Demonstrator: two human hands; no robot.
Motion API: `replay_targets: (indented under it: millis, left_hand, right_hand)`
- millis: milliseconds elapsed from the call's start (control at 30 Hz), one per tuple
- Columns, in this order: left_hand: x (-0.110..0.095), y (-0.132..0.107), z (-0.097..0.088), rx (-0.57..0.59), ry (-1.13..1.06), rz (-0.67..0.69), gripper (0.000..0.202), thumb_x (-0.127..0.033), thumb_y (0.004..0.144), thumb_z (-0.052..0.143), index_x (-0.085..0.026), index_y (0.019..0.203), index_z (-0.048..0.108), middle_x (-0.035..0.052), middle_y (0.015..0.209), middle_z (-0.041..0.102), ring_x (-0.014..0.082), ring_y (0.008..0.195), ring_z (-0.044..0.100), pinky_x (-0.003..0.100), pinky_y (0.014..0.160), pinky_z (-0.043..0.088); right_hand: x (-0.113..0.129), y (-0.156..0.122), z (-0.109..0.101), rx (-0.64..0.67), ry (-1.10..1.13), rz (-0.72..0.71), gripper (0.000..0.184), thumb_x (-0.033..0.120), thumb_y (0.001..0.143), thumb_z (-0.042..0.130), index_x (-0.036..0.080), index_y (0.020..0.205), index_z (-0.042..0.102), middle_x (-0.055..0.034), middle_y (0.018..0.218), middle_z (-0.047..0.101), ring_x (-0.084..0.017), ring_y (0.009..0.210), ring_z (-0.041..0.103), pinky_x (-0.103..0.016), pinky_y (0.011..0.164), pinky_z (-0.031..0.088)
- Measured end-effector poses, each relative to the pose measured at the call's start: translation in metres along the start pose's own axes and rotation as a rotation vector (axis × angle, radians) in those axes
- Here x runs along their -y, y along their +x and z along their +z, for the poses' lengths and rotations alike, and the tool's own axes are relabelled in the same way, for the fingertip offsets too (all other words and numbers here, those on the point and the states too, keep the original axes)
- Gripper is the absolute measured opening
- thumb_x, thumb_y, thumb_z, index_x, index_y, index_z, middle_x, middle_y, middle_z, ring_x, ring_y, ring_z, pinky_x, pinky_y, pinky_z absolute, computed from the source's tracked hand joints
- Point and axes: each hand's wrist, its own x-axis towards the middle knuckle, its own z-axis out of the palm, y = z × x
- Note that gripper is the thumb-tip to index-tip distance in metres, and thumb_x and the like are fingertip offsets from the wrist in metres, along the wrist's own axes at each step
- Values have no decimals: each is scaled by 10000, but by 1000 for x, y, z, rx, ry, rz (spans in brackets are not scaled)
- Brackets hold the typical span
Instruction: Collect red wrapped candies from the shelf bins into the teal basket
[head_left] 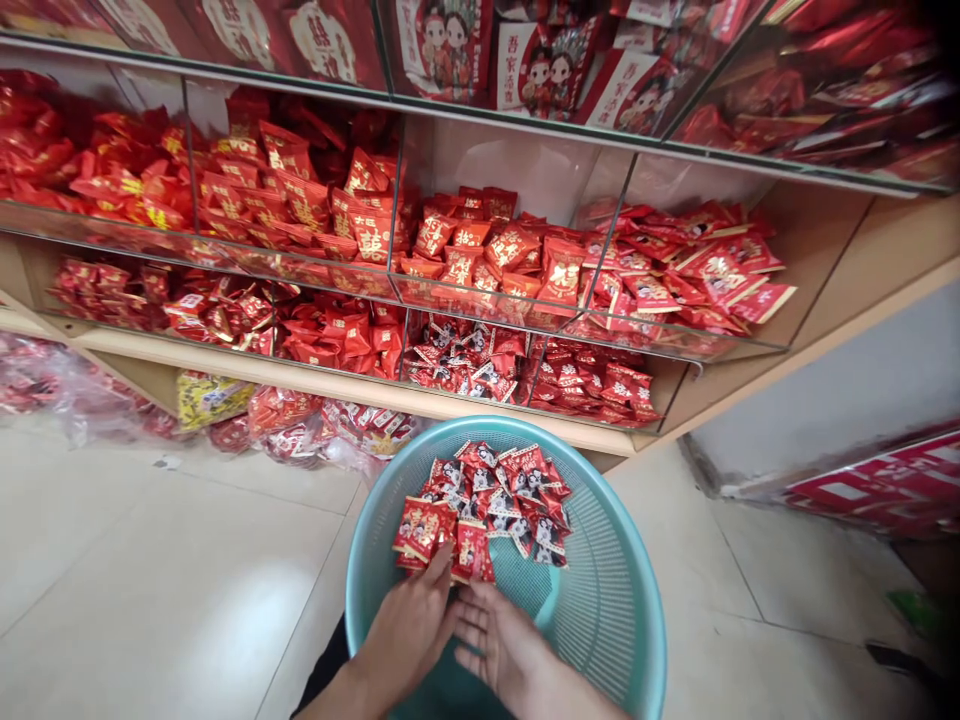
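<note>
A round teal plastic basket (pixel 630 600) with slotted walls stands in front of me. In its far part lies a loose pile of small red candy packets (pixel 517 490), some printed with black-and-white figures. Over the near left of the pile, my left hand (pixel 409 625) reaches in with fingers stretched forward, the fingertips at red-and-gold packets (pixel 424 525). My right hand (pixel 499 635) is beside it, palm turned inward and fingers apart, its tips just below another red packet (pixel 472 552). Both hands look open; the undersides of the left fingers are hidden.
Beyond the basket rises a shelf unit (pixel 360 385) with clear-walled compartments (pixel 487 290) full of red packets. Boxes (pixel 555 70) with cartoon couples fill the top shelf. Plastic bags of packets (pixel 285 415) lie on the tiled floor (pixel 150 570) under it. A grey wall (pixel 825 380) stands right.
</note>
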Motion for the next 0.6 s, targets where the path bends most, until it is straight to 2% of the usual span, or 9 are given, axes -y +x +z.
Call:
replay_targets:
  millis: [67, 200, 300, 400, 600]
  left_hand:
    - [-1, 0, -4, 24, 10, 39, 423, -234, 873, 331, -165, 1259, 488, 109, 1453, 333, 233, 1004, 608, 342, 851, 486]
    - [-4, -1, -9, 9, 43, 63, 405, -190, 871, 311, -152, 1207, 532, 108, 1397, 411, 232, 1069, 566, 338, 875, 480]
    - [-5, 0, -4, 18, 118, 44, 422, -144, 848, 327, -135, 1213, 539, 127, 1374, 429, 264, 1122, 525, 375, 877, 483]
    - [-7, 1, 2, 33, 175, 61, 455, -104, 819, 339, -118, 1228, 539, 140, 1343, 461, 293, 1080, 541, 427, 842, 501]
    - [-11, 4, 6, -1, 254, 74, 591, -18, 739, 336, -78, 1312, 467, 165, 1429, 353, 328, 1118, 510, 455, 829, 514]
  right_hand:
    - [3, 0, 1, -2, -12, -9, 371, 490, 689, 605, 178, 890, 606, -73, 1008, 628, -180, 953, 573, -267, 726, 425]
    - [6, -2, -1, 0, -31, -2, 396, 491, 692, 605, 173, 928, 618, -85, 1064, 621, -193, 1026, 552, -267, 744, 421]
    - [7, -4, -5, 18, -31, -4, 414, 495, 722, 575, 167, 969, 622, -99, 1157, 597, -204, 1101, 522, -281, 790, 419]
    - [9, -5, -8, 39, -28, -6, 422, 488, 744, 553, 160, 1002, 617, -105, 1216, 573, -207, 1120, 518, -297, 836, 412]
    - [8, -3, -11, 34, -43, -5, 428, 497, 736, 548, 161, 994, 616, -114, 1243, 554, -211, 1143, 507, -306, 861, 403]
